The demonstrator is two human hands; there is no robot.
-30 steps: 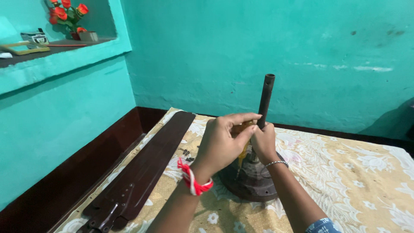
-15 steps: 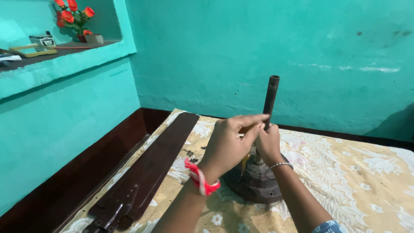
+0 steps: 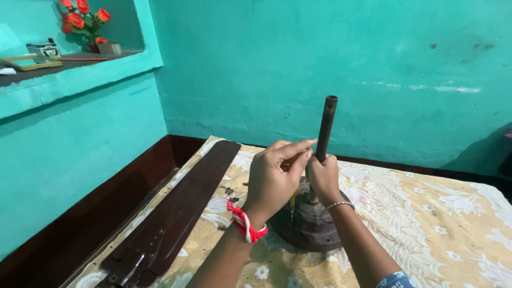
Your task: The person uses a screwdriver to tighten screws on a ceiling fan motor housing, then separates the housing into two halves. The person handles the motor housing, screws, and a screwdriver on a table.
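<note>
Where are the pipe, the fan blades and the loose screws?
pipe point(image 3: 326, 125): head view, mid-shaft above the hands.
fan blades point(image 3: 186, 197): head view, flat brown face of the top blade.
screws point(image 3: 230, 191): head view, small dark cluster on the cloth.

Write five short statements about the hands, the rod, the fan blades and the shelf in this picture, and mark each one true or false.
1. The right hand grips the lower part of the dark rod. True.
2. The rod lies flat on the bedspread. False: it stands nearly upright from the round fan motor.
3. The left hand wears a red and white thread band at the wrist. True.
4. The brown fan blades lie to the right of the motor. False: they lie to its left, along the bed's edge.
5. The flowers on the wall shelf are blue. False: they are red-orange.
</note>
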